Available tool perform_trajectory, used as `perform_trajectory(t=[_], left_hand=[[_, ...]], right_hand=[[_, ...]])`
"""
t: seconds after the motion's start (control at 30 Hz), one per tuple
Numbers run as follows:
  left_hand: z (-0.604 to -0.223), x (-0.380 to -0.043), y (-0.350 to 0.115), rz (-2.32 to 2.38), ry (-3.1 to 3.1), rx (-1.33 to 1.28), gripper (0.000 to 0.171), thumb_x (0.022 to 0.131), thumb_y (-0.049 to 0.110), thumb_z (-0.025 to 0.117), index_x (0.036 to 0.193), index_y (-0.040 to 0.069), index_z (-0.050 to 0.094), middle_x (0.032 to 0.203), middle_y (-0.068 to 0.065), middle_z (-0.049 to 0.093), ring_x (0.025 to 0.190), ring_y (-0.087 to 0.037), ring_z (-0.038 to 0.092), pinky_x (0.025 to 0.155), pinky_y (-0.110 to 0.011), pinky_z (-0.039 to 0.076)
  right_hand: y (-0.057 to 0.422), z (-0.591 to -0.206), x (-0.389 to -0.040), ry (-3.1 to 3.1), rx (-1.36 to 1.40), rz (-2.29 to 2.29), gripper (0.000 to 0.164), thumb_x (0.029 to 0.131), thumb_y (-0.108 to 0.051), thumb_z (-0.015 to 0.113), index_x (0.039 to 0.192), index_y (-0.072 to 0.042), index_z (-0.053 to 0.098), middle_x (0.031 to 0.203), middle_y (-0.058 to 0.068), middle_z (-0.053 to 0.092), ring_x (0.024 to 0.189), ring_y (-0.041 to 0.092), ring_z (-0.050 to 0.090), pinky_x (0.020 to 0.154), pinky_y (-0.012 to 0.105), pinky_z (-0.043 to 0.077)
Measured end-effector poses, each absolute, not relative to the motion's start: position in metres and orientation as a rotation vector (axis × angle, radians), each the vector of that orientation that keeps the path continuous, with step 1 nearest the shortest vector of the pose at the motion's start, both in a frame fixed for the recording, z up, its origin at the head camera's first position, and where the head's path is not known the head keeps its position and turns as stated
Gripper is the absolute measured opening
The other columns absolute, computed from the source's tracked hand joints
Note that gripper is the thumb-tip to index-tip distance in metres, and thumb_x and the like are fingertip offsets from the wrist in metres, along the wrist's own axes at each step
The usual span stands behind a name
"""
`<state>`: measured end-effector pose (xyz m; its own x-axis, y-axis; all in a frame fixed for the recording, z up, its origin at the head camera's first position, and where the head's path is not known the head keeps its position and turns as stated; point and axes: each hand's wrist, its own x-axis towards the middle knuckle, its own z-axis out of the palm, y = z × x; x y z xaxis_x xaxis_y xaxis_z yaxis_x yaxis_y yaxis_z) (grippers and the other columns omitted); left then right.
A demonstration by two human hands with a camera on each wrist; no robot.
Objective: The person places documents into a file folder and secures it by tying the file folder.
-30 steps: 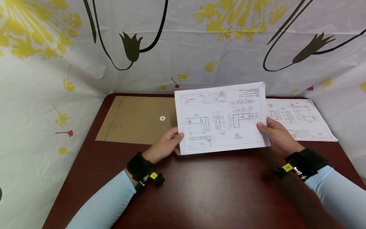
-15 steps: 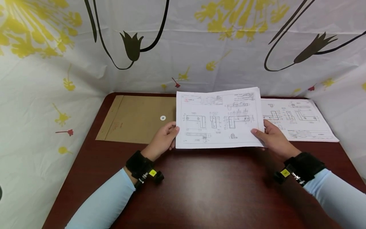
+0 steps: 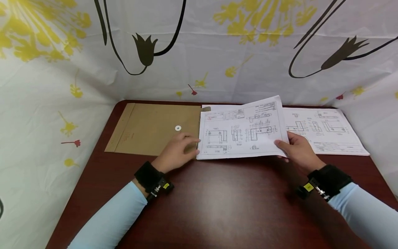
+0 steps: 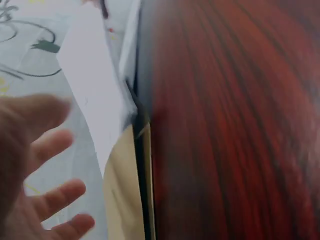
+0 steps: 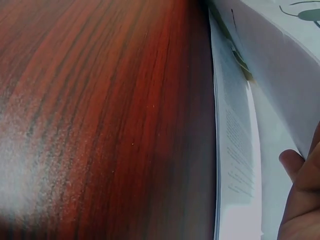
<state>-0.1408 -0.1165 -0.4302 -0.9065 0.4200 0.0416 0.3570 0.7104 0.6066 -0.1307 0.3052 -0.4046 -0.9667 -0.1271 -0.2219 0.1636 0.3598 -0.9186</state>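
A stack of white sheets with technical drawings [image 3: 239,129] is tilted above the table, its right side raised. My right hand [image 3: 296,150] pinches its right edge, thumb on top. The left edge of the sheets lies by the right end of a brown paper envelope [image 3: 152,128]. My left hand [image 3: 177,152] is beside that edge, over the envelope's front side. In the left wrist view, the fingers [image 4: 55,200] are spread and apart from the paper, and the envelope's end [image 4: 125,185] gapes near the sheets. Whether any sheet is inside it cannot be seen.
Another stack of drawings [image 3: 329,129] lies at the back right of the dark red wooden table [image 3: 217,204]. A white round button [image 3: 178,128] marks the envelope. A patterned white cloth [image 3: 192,52] hangs behind and at both sides.
The sheets have come down at their left side, next to the envelope. My left hand has let go of their left edge. My right hand has kept its grip.
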Motion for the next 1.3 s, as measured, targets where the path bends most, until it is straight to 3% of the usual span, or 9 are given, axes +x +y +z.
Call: perform_trajectory(t=[0.13,0.27,0.43,0.57,0.83,1.03,1.3], left_hand=[[-0.434,-0.140,-0.118,0.709,2.791,0.689,0.057,0.088,0.051,0.073,0.139,0.027,0.060,0.160,-0.010,0.033,0.147,-0.037,0.027,0.115,-0.056,0.030],[-0.440,-0.141,-0.118,0.658,2.752,0.678,0.059,0.084,0.046,0.079,0.135,0.023,0.060,0.163,-0.014,0.025,0.149,-0.040,0.022,0.116,-0.054,0.031],[-0.439,-0.142,-0.116,0.649,2.797,0.694,0.041,0.084,0.033,0.082,0.115,0.021,0.059,0.157,-0.019,0.032,0.144,-0.041,0.031,0.113,-0.050,0.037],[-0.437,-0.142,-0.115,0.623,2.831,0.716,0.039,0.083,0.032,0.084,0.106,0.019,0.056,0.154,-0.019,0.036,0.139,-0.041,0.039,0.110,-0.048,0.041],[-0.437,-0.143,-0.115,0.614,2.838,0.703,0.038,0.084,0.039,0.081,0.107,0.022,0.057,0.151,-0.015,0.041,0.137,-0.038,0.043,0.107,-0.045,0.043],[-0.440,-0.143,-0.116,0.586,2.858,0.712,0.038,0.084,0.041,0.081,0.108,0.022,0.057,0.149,-0.012,0.044,0.134,-0.033,0.046,0.106,-0.043,0.045],[-0.439,-0.143,-0.113,0.588,2.863,0.727,0.040,0.083,0.040,0.081,0.107,0.021,0.057,0.143,-0.009,0.049,0.128,-0.029,0.050,0.104,-0.040,0.046]], right_hand=[[0.304,-0.403,-0.132,2.399,0.020,-1.584,0.051,0.104,-0.030,0.055,0.146,-0.003,0.044,0.106,-0.001,0.072,0.067,0.025,0.064,0.047,0.034,0.045],[0.302,-0.402,-0.135,2.428,0.010,-1.520,0.048,0.104,-0.031,0.055,0.144,-0.004,0.047,0.099,0.002,0.072,0.064,0.024,0.061,0.048,0.034,0.047],[0.298,-0.404,-0.137,2.400,0.036,-1.559,0.047,0.104,-0.029,0.056,0.141,-0.002,0.048,0.093,0.001,0.072,0.062,0.020,0.058,0.049,0.032,0.046],[0.296,-0.404,-0.140,2.345,0.052,-1.624,0.048,0.104,-0.028,0.057,0.142,0.000,0.047,0.100,-0.002,0.073,0.062,0.018,0.058,0.049,0.030,0.046],[0.293,-0.406,-0.148,2.282,0.129,-1.726,0.051,0.103,-0.029,0.058,0.145,-0.004,0.045,0.108,-0.008,0.073,0.068,0.014,0.061,0.053,0.026,0.046],[0.284,-0.418,-0.152,2.141,0.071,-1.887,0.052,0.101,-0.022,0.061,0.144,0.002,0.042,0.106,-0.002,0.074,0.065,0.016,0.062,0.051,0.024,0.047],[0.262,-0.430,-0.150,2.096,0.029,-1.860,0.055,0.103,-0.027,0.057,0.148,-0.003,0.037,0.115,0.001,0.071,0.071,0.018,0.066,0.059,0.027,0.054]])
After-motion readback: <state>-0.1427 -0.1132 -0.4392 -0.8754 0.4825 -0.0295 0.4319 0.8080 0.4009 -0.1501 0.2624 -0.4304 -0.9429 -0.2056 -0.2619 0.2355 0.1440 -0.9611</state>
